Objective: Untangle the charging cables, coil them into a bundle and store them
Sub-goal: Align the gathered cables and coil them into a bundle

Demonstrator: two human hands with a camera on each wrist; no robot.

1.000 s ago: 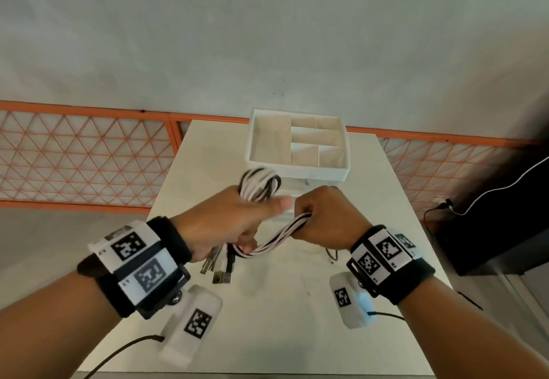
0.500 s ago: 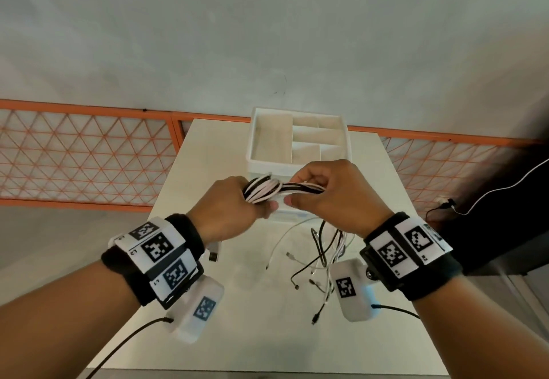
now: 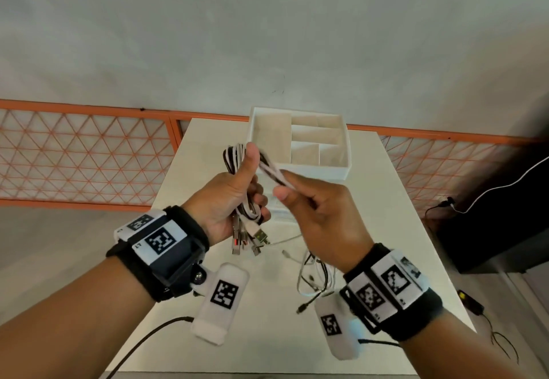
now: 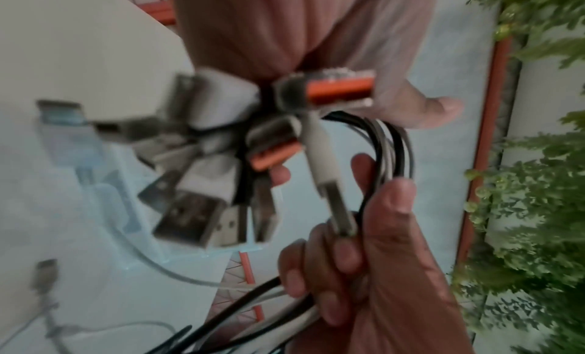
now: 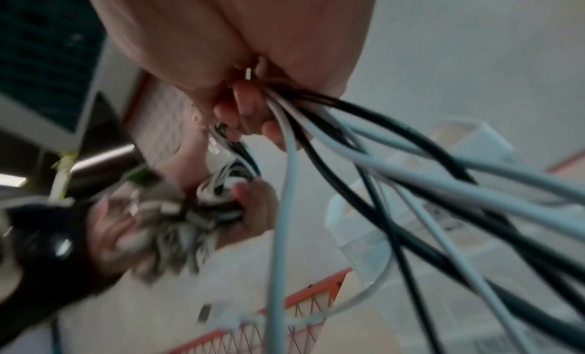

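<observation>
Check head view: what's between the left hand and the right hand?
A short taut run of black and white cables spans from left hand to right hand; nothing else, in the head view.

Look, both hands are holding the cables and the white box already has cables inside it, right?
Not quite. Both the left hand and right hand do hold the charging cables, but the head view shows the white box with no cables in its compartments.
</observation>
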